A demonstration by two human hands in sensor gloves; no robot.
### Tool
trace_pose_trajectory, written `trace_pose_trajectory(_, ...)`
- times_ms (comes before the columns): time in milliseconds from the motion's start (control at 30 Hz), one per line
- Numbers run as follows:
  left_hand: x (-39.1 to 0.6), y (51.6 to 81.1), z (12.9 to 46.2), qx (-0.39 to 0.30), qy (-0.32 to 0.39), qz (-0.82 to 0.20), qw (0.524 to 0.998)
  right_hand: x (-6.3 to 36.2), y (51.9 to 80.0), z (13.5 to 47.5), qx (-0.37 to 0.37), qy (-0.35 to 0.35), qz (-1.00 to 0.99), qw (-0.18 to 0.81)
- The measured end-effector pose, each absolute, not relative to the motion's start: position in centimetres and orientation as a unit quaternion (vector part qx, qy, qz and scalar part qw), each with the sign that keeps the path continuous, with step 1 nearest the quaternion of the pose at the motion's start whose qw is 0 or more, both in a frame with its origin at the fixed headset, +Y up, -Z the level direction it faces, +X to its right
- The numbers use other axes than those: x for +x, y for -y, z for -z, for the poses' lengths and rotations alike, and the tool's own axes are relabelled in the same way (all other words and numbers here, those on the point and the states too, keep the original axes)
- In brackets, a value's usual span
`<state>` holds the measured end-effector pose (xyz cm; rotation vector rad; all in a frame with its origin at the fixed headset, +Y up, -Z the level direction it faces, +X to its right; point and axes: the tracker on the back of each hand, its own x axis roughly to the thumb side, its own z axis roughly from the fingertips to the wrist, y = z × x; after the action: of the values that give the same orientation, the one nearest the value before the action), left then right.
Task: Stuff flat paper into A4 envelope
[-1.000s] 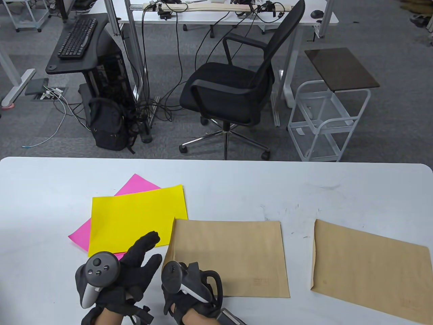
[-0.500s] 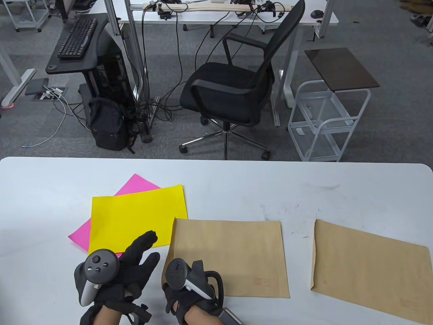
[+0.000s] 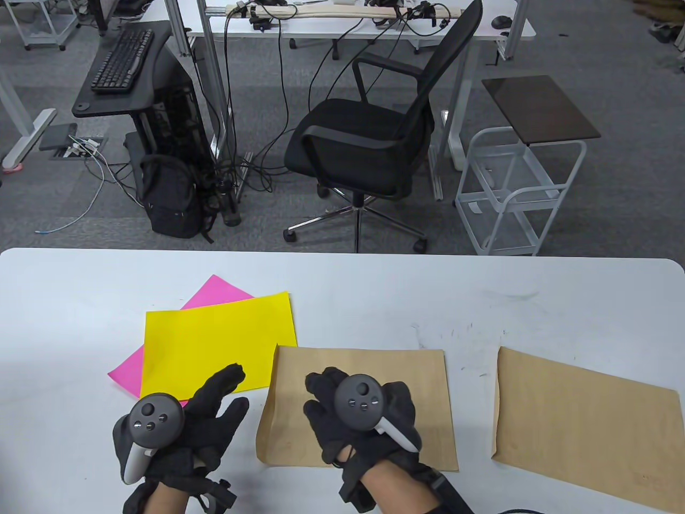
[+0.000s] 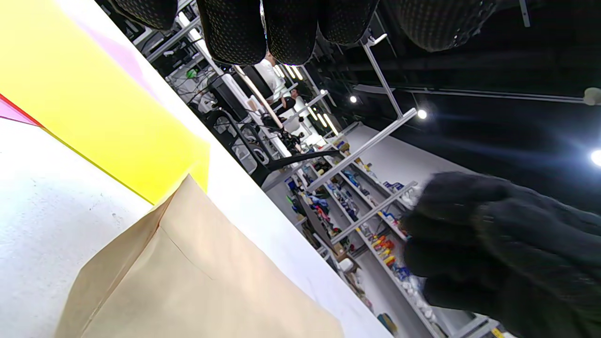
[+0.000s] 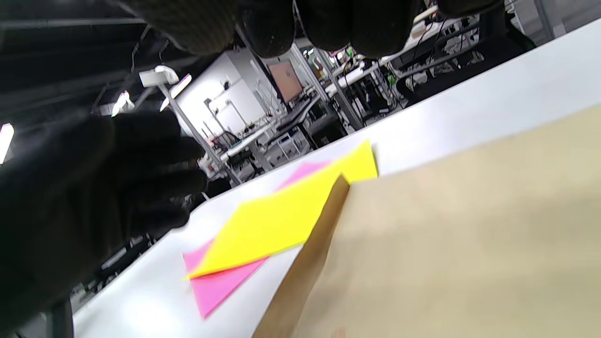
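Note:
A yellow paper sheet (image 3: 214,342) lies flat on a pink sheet (image 3: 124,372) at the table's left. A brown A4 envelope (image 3: 417,385) lies just right of them, its open flap end facing the yellow sheet and slightly raised in the left wrist view (image 4: 197,291). My left hand (image 3: 235,391) is open with spread fingers; its fingertips (image 3: 236,373) are over the yellow sheet's near right corner. My right hand (image 3: 318,396) is palm down over the envelope's left half and grips nothing; whether it touches the envelope is unclear.
A second brown envelope (image 3: 583,423) lies at the table's right. The white table (image 3: 374,289) ends at its far edge, with an office chair (image 3: 364,144) and a white cart (image 3: 514,187) on the floor beyond.
My right hand has left the envelope's near left corner, turned palm down and moved up and right over the envelope. My left hand has shifted only slightly. The papers have not moved.

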<state>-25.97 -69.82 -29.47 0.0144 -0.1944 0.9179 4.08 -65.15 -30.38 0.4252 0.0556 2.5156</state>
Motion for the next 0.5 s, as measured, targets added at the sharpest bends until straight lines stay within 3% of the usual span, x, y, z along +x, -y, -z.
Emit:
trace_pose_trajectory(200, -26.3, 70.0, 29.6, 0.005, 0.086, -0.438, 0.895, 10.6, 64.2, 29.2, 0.146, 0.007, -0.928, 0.342)
trace_pose_trajectory(500, -26.9, 70.7, 30.3, -0.011, 0.065, -0.431, 0.9, 16.7, 67.6, 29.5, 0.121, 0.007, -0.901, 0.417)
